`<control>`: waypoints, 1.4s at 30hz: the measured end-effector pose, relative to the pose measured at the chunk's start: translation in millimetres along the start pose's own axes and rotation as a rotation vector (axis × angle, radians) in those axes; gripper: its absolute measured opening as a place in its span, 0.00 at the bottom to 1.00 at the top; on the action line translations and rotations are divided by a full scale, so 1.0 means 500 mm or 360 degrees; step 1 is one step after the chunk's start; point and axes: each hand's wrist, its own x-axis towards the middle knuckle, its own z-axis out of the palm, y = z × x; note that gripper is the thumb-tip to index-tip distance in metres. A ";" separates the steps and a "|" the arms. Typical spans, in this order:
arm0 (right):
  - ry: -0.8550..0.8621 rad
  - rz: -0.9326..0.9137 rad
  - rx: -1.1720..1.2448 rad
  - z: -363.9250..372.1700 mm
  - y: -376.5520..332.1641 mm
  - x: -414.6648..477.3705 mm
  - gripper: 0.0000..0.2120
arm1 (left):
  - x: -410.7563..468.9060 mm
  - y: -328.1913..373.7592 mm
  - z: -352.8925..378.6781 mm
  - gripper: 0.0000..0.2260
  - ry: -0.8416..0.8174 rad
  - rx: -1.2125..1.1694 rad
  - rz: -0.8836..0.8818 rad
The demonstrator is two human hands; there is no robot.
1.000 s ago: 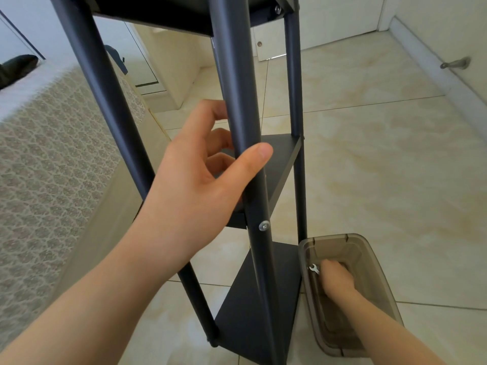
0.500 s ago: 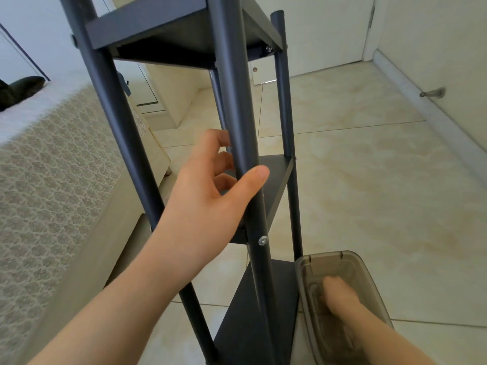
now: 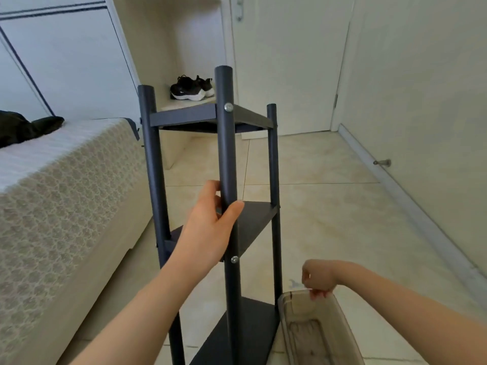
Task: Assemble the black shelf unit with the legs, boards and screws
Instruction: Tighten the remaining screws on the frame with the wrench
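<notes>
Bed (image 3: 66,185): at left, patterned cover.
Shelf unit (image 3: 151,167): upright beside bed, three boards (image 3: 184,117) fixed (all black).
Front leg (image 3: 226,154): nearest, two silver screws (image 3: 228,107) showing.
Bin (image 3: 342,333): translucent, just right of bottom board (image 3: 250,327).
Left hand (image 3: 210,227): thumb and fingers wrapped round front leg, beside middle board (image 3: 259,219).
Right hand (image 3: 320,279): over bin rim, fingers curled; hold on anything indiscernible.

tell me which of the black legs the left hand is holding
The near middle leg, the one showing silver screw heads; the left hand grips it. The other two stand untouched.
</notes>
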 end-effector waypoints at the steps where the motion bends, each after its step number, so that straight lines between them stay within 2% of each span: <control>1: 0.0070 -0.0094 0.0064 -0.025 -0.022 -0.029 0.12 | 0.001 -0.003 -0.005 0.13 0.0009 0.0010 -0.0003; 8: 0.0625 -0.0700 0.0589 -0.136 -0.123 -0.231 0.04 | 0.007 -0.010 -0.028 0.09 0.0078 0.0130 -0.0003; 13: 0.0911 -0.0906 0.0864 -0.161 -0.169 -0.308 0.04 | 0.013 0.006 -0.040 0.14 0.0145 0.0358 0.0060; 18: 0.0975 -0.0990 0.1196 -0.177 -0.214 -0.315 0.04 | 0.011 0.014 -0.054 0.15 0.0145 0.0371 0.0015; 26: 0.1022 -0.1029 0.1463 -0.185 -0.249 -0.290 0.10 | -0.004 0.034 -0.076 0.16 0.0149 0.0340 -0.0059; 32: 0.0998 -0.1103 0.1519 -0.192 -0.287 -0.277 0.07 | -0.017 0.032 -0.088 0.14 0.0134 0.0298 -0.0030; 42: 0.1130 -0.1210 0.1558 -0.200 -0.335 -0.248 0.08 | -0.019 0.031 -0.105 0.09 0.0069 0.0302 0.0044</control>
